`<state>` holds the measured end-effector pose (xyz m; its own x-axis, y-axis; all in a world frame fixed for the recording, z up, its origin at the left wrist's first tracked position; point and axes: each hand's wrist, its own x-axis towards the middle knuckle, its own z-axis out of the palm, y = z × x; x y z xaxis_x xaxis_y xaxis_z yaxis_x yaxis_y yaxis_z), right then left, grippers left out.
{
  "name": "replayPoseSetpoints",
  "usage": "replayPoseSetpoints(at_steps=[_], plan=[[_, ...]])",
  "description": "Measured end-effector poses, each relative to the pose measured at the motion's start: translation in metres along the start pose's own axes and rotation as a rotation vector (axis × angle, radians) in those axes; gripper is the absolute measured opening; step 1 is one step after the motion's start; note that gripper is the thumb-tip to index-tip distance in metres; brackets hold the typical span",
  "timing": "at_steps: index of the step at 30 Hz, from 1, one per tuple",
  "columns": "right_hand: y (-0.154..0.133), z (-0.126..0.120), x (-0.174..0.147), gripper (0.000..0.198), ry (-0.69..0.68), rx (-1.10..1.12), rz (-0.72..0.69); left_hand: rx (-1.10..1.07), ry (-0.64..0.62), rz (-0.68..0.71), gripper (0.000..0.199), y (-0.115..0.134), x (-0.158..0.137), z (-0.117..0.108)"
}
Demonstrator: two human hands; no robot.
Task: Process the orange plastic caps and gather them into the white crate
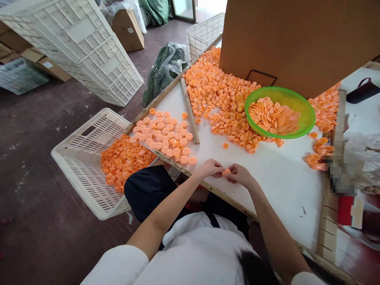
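Step in hand: I judged this to be the fitting stage, one orange cap (226, 172) being worked between both hands at the near edge of the worktop (276, 174).
Left hand (210, 168): I had it curled in from the left, fingers pinched on the cap's left side, forearm running back toward my body over my dark lap.
Right hand (242, 175): it met the left from the other side, fingers closed on the same cap; I could not tell whether a thin disc was also pressed between them, as the piece was too small.
Cap's place: held just above the worktop's front edge, touching both hands, well apart from the heaps.
Green bowl (305, 107): sat further back on the right, holding flat orange discs (274, 116).
Loose heap (225, 103): a wide spread of caps lay against the cardboard box (297, 39) behind the bowl.
Laid-out caps (166, 136): a group lay flat to the left, past a wooden strip (190, 111).
White crate (80, 158): stood at the worktop's left corner, partly filled with caps.
Next move, as I judged it: a firm, even squeeze, then a release toward the left group, and a fresh reach to bowl and heap.
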<state>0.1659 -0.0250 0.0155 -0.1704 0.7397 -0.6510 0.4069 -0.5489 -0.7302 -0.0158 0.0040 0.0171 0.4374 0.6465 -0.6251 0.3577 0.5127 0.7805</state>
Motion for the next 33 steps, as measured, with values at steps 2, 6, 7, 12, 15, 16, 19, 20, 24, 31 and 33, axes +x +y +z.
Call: replayPoseSetpoints(at_steps=[2, 6, 7, 12, 15, 16, 19, 20, 24, 31, 33], plan=[[0.001, 0.003, 0.005, 0.034, 0.045, -0.061, 0.019, 0.04, 0.046, -0.002, 0.024, 0.0, 0.003, 0.001], [-0.001, 0.004, 0.009, 0.033, 0.036, -0.109, 0.058, 0.144, 0.073, -0.028, 0.021, 0.003, 0.008, 0.003], [-0.001, 0.003, 0.009, 0.033, 0.011, -0.094, 0.046, 0.153, 0.068, -0.032, 0.02, 0.003, 0.009, 0.004], [-0.002, -0.001, 0.009, 0.033, -0.01, 0.046, 0.068, 0.196, 0.092, 0.047, 0.015, -0.004, 0.011, 0.006], [0.0, 0.003, 0.011, 0.032, 0.039, 0.025, 0.104, 0.243, 0.097, 0.053, 0.012, -0.005, 0.009, 0.008], [0.001, 0.005, 0.011, 0.031, 0.052, 0.01, 0.098, 0.27, 0.096, 0.058, 0.012, -0.004, 0.006, 0.008], [0.008, 0.013, 0.009, 0.029, 0.117, -0.009, 0.046, 0.408, 0.162, 0.145, 0.015, -0.003, -0.007, 0.009], [0.011, 0.015, 0.009, 0.03, 0.135, -0.005, 0.031, 0.462, 0.226, 0.191, 0.017, -0.004, -0.013, 0.01], [0.018, 0.022, 0.009, 0.035, 0.167, 0.001, 0.005, 0.672, 0.552, 0.358, 0.034, -0.012, -0.04, 0.007], [0.023, 0.021, 0.009, 0.044, 0.161, 0.045, 0.017, 1.051, 0.683, 0.363, 0.05, -0.042, -0.046, -0.042], [0.025, 0.019, 0.01, 0.047, 0.171, 0.073, 0.021, 1.106, 0.744, 0.283, 0.046, -0.046, -0.043, -0.068]])
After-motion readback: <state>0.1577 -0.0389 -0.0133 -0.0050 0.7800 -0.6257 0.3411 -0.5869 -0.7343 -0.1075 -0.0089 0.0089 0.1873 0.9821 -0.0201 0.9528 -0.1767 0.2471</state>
